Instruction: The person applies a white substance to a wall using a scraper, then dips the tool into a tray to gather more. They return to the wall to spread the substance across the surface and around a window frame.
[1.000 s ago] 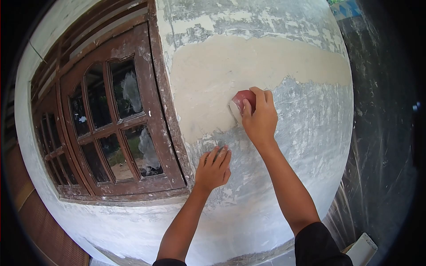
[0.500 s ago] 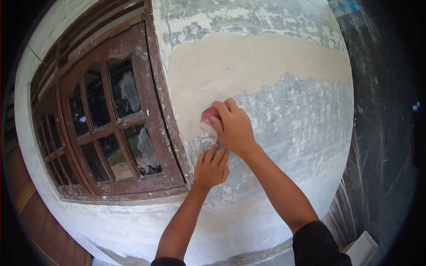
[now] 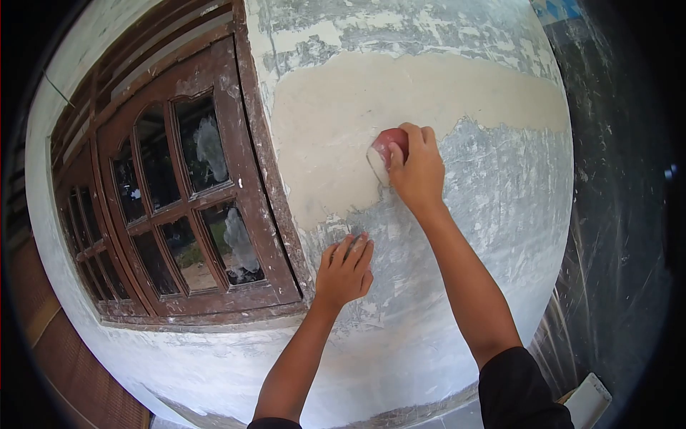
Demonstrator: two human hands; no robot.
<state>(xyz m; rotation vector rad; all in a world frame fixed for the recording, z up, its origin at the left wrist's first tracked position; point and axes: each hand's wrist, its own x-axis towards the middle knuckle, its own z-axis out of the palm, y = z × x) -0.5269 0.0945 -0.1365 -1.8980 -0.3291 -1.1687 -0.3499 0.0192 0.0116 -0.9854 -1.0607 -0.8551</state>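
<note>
My right hand (image 3: 418, 168) grips a red scraper (image 3: 391, 145) whose pale blade lies against the wall, at the lower edge of a smooth beige plaster patch (image 3: 343, 107). Below and to the left, my left hand (image 3: 344, 270) rests on the bare grey-white wall (image 3: 493, 193) with its fingers apart and nothing in it. The beige patch stretches from beside the window frame across to the wall's right side. Below it the surface is rough and mottled.
A brown wooden window (image 3: 186, 193) with dusty glass panes takes up the left side. To the right is a dark, streaked surface (image 3: 614, 179). A white object (image 3: 589, 402) stands at the lower right.
My right hand has moved up and to the right with the scraper, away from my left hand. The left hand has stayed in nearly the same place.
</note>
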